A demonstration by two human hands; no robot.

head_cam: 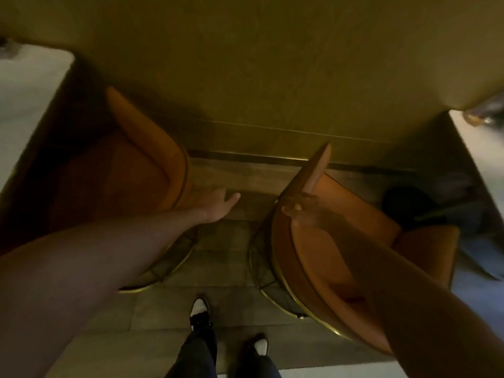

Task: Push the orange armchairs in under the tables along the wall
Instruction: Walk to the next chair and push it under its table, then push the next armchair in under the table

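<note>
Orange armchairs, curved, brass-rimmed: left hand point(215, 204) spread against one point(141, 170), right hand point(301, 210) gripping the other point(341, 241).

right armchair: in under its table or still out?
Out. The right armchair stands clear of the right table, seat fully visible; right hand grips its backrest.

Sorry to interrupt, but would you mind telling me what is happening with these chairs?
A person stands between two orange armchairs facing the wall. The right hand grips the top edge of the right armchair's backrest; that chair sits angled, mostly clear of the right table. The left hand is open beside the back of the left armchair, which already sits close to the left table.
</note>
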